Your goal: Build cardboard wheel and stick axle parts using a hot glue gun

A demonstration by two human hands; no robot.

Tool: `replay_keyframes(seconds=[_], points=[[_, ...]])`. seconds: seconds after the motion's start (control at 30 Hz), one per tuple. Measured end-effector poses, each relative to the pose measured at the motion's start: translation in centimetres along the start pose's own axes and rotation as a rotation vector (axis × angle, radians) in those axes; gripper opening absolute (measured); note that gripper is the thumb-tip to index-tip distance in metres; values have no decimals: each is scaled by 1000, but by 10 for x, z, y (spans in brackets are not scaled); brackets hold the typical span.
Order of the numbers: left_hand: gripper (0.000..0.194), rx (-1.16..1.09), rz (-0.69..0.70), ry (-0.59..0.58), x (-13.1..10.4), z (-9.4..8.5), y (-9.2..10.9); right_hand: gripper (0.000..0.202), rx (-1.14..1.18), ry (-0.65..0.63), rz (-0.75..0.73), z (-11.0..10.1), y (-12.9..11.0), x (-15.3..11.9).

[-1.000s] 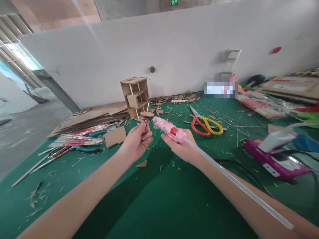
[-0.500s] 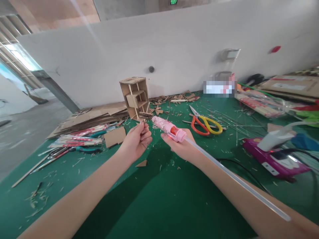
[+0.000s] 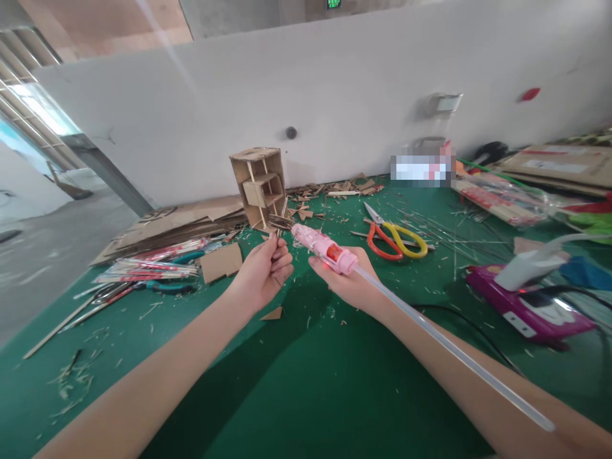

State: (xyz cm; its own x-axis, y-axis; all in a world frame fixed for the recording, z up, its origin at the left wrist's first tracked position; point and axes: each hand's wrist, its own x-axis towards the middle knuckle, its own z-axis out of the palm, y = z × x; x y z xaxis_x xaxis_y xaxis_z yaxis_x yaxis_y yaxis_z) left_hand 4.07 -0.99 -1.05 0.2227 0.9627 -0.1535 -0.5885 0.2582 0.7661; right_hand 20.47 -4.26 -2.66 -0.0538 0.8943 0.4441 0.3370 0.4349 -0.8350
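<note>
A small cardboard piece (image 3: pixel 281 221) sits just beyond the left hand's (image 3: pixel 265 269) fingertips, which are pinched on a thin stick (image 3: pixel 278 234) below it. The pink hot-glue gun (image 3: pixel 318 244), gripped in the right hand (image 3: pixel 354 277), points its nozzle end close beside the piece. Behind stands a cardboard shelf model (image 3: pixel 258 188); scissors (image 3: pixel 396 239) lie to the right.

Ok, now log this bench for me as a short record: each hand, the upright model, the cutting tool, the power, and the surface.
Left hand: pinching a small piece, mostly hidden
Right hand: holding a pink glue gun, clear stick out its back
Model: cardboard shelf, upright, beyond the left hand
Cutting tool: scissors, red and yellow handles
Power: purple power strip, right side
Surface: green tabletop, scattered scraps
</note>
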Motion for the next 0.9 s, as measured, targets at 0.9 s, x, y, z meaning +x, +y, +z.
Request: replay_keyframes(seconds=[0.9], points=[[44, 10, -149, -207, 2, -10, 8, 34, 26, -72, 35, -5, 12, 0]])
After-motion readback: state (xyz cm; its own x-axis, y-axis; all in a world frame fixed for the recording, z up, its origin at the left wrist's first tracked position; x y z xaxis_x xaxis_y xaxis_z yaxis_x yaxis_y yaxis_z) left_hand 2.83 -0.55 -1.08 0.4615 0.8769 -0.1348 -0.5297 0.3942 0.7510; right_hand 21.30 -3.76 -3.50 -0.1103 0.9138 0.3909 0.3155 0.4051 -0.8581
